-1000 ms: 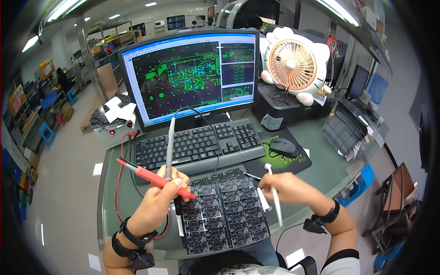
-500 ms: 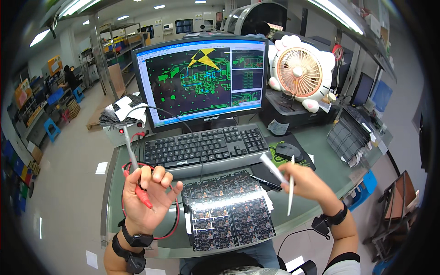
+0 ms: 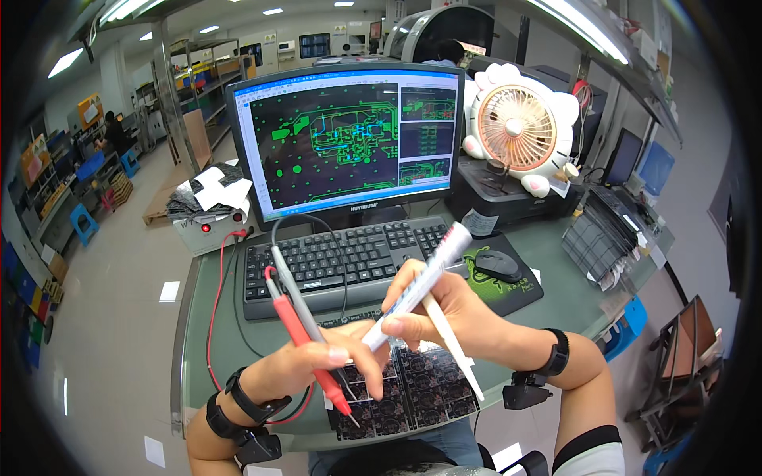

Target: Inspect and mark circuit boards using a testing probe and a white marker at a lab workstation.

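Observation:
My left hand (image 3: pixel 321 362) is closed round a red test probe (image 3: pixel 304 333) and a grey test probe (image 3: pixel 294 289). Their metal tips point down over the dark printed circuit boards (image 3: pixel 432 381) on the desk. In my right hand (image 3: pixel 448 313) are a white marker pen (image 3: pixel 423 284) and a thin white pointed stick (image 3: pixel 452 345). The marker slants with its red-marked end up. Its lower end is beside my left fingers; whether they touch it I cannot tell. Both hands partly cover the sheet of boards.
Behind the boards lies a black keyboard (image 3: pixel 349 258), with a mouse (image 3: pixel 498 265) on a mat to its right. A monitor (image 3: pixel 325 143) shows a green circuit layout. A white cat-shaped fan (image 3: pixel 520 127) and an instrument box (image 3: pixel 208 236) flank it. Papers (image 3: pixel 599 238) stand at right.
My hands have come together over the boards: the left moved right and down, the right moved left. Both probes now point downward. Yellow triangles have vanished from the monitor.

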`<state>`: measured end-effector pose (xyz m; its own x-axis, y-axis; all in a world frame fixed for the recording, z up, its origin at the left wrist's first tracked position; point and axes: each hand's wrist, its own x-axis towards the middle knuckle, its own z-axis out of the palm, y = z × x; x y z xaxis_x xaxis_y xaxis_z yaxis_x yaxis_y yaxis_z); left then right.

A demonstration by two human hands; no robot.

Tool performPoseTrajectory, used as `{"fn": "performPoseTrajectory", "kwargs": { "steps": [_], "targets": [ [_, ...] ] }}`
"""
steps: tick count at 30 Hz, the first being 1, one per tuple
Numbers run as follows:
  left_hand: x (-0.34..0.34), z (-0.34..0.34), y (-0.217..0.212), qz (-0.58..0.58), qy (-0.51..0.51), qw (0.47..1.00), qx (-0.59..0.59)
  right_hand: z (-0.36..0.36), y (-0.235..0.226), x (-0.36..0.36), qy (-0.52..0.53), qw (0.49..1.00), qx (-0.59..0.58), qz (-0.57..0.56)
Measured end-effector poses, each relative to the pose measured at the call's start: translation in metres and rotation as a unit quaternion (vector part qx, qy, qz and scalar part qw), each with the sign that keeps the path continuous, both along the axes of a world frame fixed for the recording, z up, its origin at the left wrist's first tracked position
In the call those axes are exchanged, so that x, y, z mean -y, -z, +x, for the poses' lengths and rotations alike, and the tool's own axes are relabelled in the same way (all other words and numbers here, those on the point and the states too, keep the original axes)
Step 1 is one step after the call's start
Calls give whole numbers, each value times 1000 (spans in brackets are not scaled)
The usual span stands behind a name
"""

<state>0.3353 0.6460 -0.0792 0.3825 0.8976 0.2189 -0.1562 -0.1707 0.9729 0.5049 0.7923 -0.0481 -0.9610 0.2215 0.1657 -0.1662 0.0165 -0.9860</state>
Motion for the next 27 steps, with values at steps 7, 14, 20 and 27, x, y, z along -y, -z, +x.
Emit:
{"fn": "performPoseTrajectory", "kwargs": {
  "steps": [7,14,20,27],
  "targets": [
    [16,10,4,-22,-16,999,-29,3,6,-1,98,995,-22,-20],
    [28,-20,30,-21,16,997,-67,2,34,-7,63,974,86,202],
    [23,-12,21,43,10,988,-149,-2,44,-6,63,957,60,276],
    [26,-11,25,27,-2,991,-130,-4,44,-8,81,952,67,287]
  ]
}}
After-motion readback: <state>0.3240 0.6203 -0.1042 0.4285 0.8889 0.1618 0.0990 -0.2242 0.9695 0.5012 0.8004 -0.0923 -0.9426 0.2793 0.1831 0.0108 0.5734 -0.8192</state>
